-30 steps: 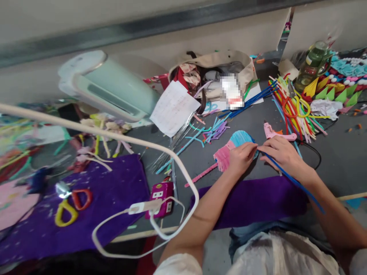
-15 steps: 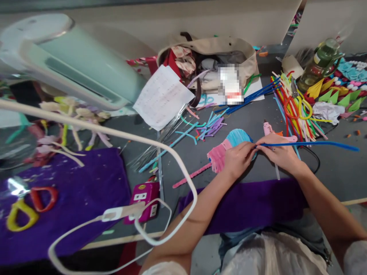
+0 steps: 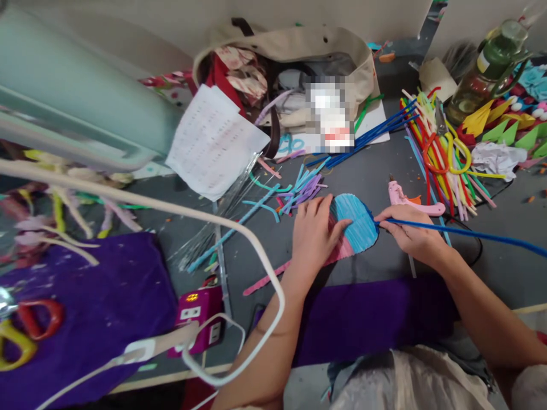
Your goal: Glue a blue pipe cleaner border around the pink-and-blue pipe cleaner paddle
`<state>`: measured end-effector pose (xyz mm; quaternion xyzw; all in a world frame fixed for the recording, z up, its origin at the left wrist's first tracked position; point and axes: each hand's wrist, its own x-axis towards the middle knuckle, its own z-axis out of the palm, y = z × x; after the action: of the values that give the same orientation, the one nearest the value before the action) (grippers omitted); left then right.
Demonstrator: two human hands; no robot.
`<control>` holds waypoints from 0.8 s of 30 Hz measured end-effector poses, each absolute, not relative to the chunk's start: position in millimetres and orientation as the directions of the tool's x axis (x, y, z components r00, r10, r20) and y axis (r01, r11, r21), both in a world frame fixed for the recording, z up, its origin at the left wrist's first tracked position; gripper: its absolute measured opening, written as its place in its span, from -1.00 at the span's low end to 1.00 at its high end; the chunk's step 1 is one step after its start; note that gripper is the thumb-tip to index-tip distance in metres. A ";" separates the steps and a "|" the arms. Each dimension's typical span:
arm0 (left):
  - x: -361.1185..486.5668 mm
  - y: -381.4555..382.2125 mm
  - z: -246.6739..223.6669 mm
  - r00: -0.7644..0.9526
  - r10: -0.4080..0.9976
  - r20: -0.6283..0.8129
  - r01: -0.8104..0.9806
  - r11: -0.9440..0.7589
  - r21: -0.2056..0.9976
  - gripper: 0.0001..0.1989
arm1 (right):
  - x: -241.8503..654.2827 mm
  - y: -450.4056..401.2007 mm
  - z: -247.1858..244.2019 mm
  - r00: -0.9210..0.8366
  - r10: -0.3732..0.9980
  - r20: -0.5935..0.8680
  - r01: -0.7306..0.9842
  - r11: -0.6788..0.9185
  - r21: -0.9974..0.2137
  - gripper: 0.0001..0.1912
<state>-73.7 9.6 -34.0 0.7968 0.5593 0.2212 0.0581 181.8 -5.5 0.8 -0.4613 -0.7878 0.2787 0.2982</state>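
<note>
Pipe cleaner is pinched in right hand, just beside the edge of the pink-and-blue craft piece on the table. Left hand lies over it, unclenched. I'd press flat, pinch close, pull lightly.

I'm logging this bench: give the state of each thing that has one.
Left hand: open, resting on craft piece
Craft piece: partly covered
Right hand: pinching blue stem
Blue stem: nearly straight
Pink glue gun: on its side
Bag: open
Power strip: plug inserted
Scissors on purple cloth: handles apart
White paper ball: crumpled
</note>
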 end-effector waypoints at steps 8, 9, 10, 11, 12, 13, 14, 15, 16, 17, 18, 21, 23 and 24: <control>-72.2 16.9 -36.4 0.116 0.971 0.208 0.754 -0.223 0.619 -0.41 | 178.3 -12.7 0.7 -0.411 0.849 0.333 0.542 0.521 -0.659 -0.85; -74.1 16.9 -32.7 0.094 0.978 0.187 0.708 -0.198 0.678 -0.47 | 177.5 -13.7 1.4 -0.394 0.844 0.363 0.522 0.531 -0.667 -0.86; -75.9 16.4 -28.1 0.079 0.982 0.169 0.656 -0.179 0.733 -0.54 | 176.7 -14.8 2.5 -0.373 0.842 0.390 0.502 0.537 -0.678 -0.88; -77.5 15.5 -22.8 0.070 0.985 0.155 0.599 -0.166 0.783 -0.61 | 176.0 -15.9 3.9 -0.348 0.841 0.415 0.482 0.540 -0.690 -0.89; -78.6 14.2 -17.1 0.063 0.988 0.144 0.539 -0.155 0.828 -0.66 | 175.2 -17.0 5.5 -0.320 0.842 0.435 0.462 0.539 -0.704 -0.90; -79.4 12.4 -11.1 0.054 0.990 0.132 0.476 -0.142 0.868 -0.69 | 174.5 -18.2 7.2 -0.292 0.845 0.448 0.442 0.534 -0.720 -0.91; -79.7 10.3 -5.2 0.046 0.992 0.118 0.415 -0.127 0.901 -0.71 | 173.8 -19.3 8.8 -0.266 0.850 0.454 0.425 0.526 -0.736 -0.92; -79.8 8.1 0.4 0.037 0.994 0.101 0.360 -0.107 0.927 -0.70 | 173.1 -20.4 10.2 -0.245 0.855 0.456 0.410 0.518 -0.751 -0.92; -79.8 5.7 5.6 0.026 0.996 0.080 0.313 -0.084 0.946 -0.69 | 172.6 -21.4 11.5 -0.233 0.859 0.456 0.395 0.512 -0.763 -0.92; -79.9 3.4 10.1 0.014 0.998 0.058 0.276 -0.059 0.959 -0.67 | 172.1 -22.3 12.7 -0.228 0.861 0.455 0.378 0.509 -0.773 -0.91; -79.9 1.3 14.0 0.002 0.999 0.035 0.244 -0.034 0.969 -0.65 | 171.6 -23.1 13.9 -0.228 0.860 0.456 0.360 0.509 -0.782 -0.90; -80.6 -3.3 21.1 -0.024 1.000 -0.010 0.160 0.014 0.987 -0.61 | 170.4 -25.3 17.8 -0.213 0.852 0.478 0.289 0.522 -0.803 -0.87; -80.8 -4.9 23.3 -0.033 0.999 -0.022 0.110 0.026 0.994 -0.59 | 170.1 -26.5 20.5 -0.187 0.852 0.490 0.240 0.523 -0.818 -0.86; -80.5 -5.4 24.2 -0.037 0.999 -0.026 0.086 0.030 0.996 -0.59 | 170.1 -27.1 21.5 -0.177 0.854 0.489 0.219 0.519 -0.827 -0.84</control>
<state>-80.5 -5.4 24.2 0.5051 0.5371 0.4797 0.4758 170.1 -27.1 21.5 -0.3818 -0.7026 0.3082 0.5154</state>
